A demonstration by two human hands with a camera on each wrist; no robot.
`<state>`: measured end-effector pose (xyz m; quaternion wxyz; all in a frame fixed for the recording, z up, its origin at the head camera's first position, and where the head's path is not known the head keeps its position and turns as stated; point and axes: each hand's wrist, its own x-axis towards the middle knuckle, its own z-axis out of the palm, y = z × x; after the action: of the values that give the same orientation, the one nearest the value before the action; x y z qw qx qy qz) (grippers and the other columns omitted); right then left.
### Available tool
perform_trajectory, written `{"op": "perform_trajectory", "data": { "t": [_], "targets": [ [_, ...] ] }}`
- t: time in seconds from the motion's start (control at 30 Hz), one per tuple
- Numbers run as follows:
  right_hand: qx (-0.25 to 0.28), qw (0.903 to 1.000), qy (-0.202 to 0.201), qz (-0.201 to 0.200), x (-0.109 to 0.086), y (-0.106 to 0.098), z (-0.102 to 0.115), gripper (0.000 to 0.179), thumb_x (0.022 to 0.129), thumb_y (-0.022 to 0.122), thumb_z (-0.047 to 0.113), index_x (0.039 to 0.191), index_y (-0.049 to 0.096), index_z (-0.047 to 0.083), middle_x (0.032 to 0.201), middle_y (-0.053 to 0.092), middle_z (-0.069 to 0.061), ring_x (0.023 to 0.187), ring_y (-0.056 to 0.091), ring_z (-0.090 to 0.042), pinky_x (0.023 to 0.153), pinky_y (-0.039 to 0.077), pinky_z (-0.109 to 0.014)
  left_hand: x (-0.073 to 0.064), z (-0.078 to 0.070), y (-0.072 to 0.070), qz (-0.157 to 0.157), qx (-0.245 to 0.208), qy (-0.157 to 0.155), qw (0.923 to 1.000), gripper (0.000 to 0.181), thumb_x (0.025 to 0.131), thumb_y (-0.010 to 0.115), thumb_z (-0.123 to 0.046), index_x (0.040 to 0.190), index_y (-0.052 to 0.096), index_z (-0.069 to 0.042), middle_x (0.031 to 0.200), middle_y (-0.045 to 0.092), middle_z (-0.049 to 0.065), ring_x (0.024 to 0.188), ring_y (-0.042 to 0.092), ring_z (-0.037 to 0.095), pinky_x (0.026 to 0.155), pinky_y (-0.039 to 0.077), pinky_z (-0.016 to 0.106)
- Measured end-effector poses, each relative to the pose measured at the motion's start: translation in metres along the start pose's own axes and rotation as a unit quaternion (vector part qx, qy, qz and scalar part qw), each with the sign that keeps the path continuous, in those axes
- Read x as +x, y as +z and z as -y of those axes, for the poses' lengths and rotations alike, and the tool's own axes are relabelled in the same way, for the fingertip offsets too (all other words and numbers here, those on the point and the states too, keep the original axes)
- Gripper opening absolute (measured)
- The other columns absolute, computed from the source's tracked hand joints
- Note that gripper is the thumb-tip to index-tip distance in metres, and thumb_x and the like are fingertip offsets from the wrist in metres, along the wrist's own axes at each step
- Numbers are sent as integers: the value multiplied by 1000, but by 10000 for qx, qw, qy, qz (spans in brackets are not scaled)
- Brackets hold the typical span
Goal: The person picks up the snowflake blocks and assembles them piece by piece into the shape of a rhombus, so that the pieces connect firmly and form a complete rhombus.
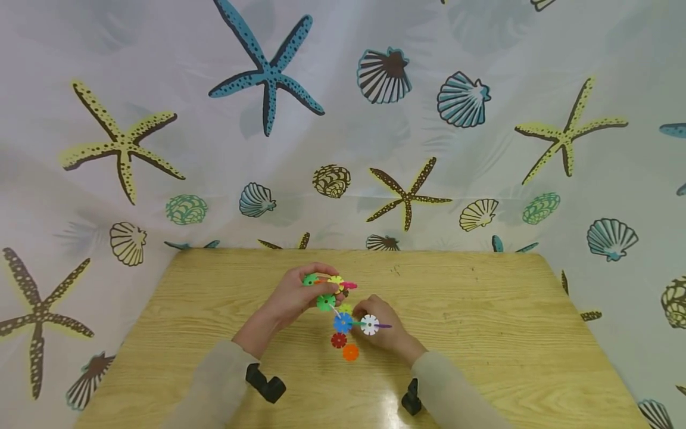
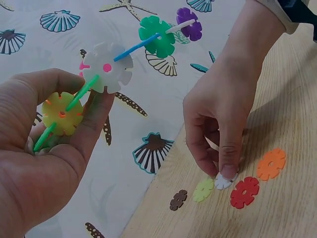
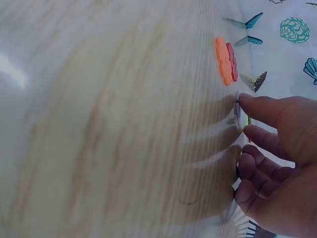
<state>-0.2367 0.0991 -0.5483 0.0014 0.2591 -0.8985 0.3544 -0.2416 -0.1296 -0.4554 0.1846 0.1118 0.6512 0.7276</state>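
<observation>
A chain of slotted, flower-shaped plastic discs hangs in my left hand (image 1: 295, 295). The thumb and fingers hold it by a yellow disc (image 2: 59, 113) and a white disc (image 2: 119, 74). From there it runs on through a green disc (image 2: 157, 40) to a purple disc (image 2: 189, 27), and in the head view a blue disc (image 1: 343, 322) dangles too. Down at the tabletop my right hand (image 2: 220, 109) pinches a small white disc (image 2: 223, 181) between thumb and forefinger, its other fingers curled.
Loose discs lie close to the right hand: brown (image 2: 178, 200), yellow-green (image 2: 203, 190), red (image 2: 244, 193) and orange (image 2: 271, 164). A wooden table (image 1: 482, 333) lies beneath, with a starfish-and-shell patterned curtain (image 1: 332, 137) around it. Black devices (image 1: 266, 384) sit at both wrists.
</observation>
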Motion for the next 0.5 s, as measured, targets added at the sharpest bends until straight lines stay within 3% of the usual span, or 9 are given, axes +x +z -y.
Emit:
{"op": "perform_trajectory", "data": {
  "t": [0.2, 0.33, 0.5],
  "targets": [
    [-52, 10000, 66, 22, 1, 0, 0, 18, 86, 84, 4, 98, 74, -3, 94, 66, -12, 88, 59, -24, 84, 54, -35, 1, 1, 0, -27, 100, 19, 9999, 38, 100, 67, 1, 134, 55, 13, 116, 72, 35, 85, 80, 19, 81, 65, 31],
    [-14, 10000, -32, -51, 1, 0, -3, 13, 85, 80, 2, 94, 73, -2, 91, 65, -10, 86, 58, -23, 83, 54, -35, 1, 1, 0, -38, 157, 25, 9999, 39, 100, 68, 1, 135, 54, 13, 110, 76, 27, 85, 80, 19, 80, 65, 31],
    [-81, 9999, 146, -31, 2, 6, -9, 23, 87, 81, 9, 105, 71, -1, 97, 65, -10, 89, 58, -21, 86, 55, -38, 1, 1, 0, -90, 193, 17, 9998, 38, 100, 68, 1, 134, 55, 12, 106, 77, 21, 85, 80, 20, 79, 66, 31]
  ]
}}
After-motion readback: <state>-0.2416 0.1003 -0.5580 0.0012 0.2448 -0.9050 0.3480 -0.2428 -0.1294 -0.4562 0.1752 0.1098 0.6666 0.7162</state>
